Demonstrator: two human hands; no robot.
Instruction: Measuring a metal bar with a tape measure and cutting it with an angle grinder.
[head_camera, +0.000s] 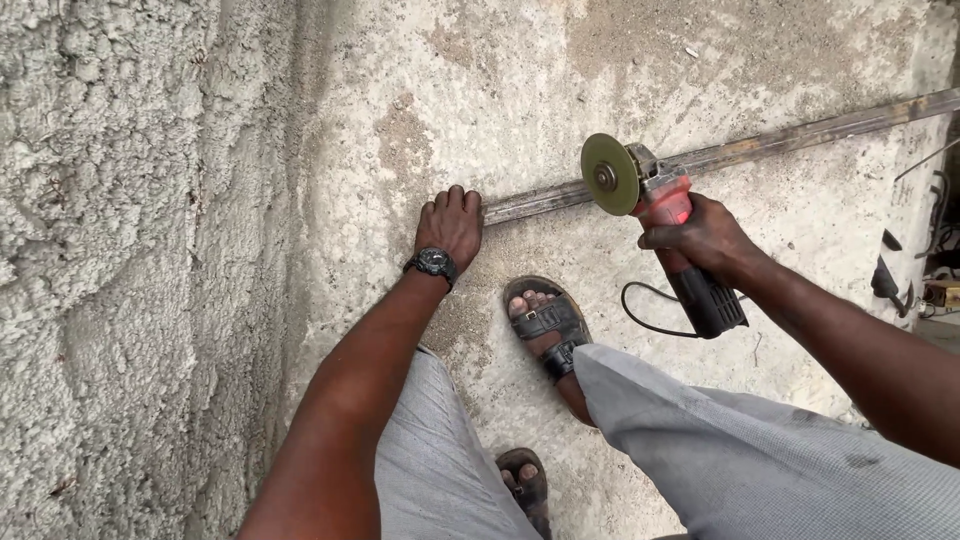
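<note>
Insp.: my left hand (450, 228) flat, pinning steel bar (700, 160) end; rigid, heavy. My right hand (700, 238) clamps angle grinder (660, 215) body above bar.

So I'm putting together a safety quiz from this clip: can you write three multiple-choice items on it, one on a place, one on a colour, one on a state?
1. Where does the left hand rest?
A. on the near end of the metal bar
B. on the sandal
C. on the grinder's cord

2. What colour is the angle grinder body by the disc?
A. blue
B. red
C. yellow

3. How does the grinding disc stand to the bar?
A. lying flat on the floor
B. removed from the tool
C. held just above it, not clearly touching

Answers:
1. A, the fingers press on the bar's end.
2. B, a red housing shows above the right hand.
3. C, the disc's edge hangs over the bar, with no sparks seen.
</note>
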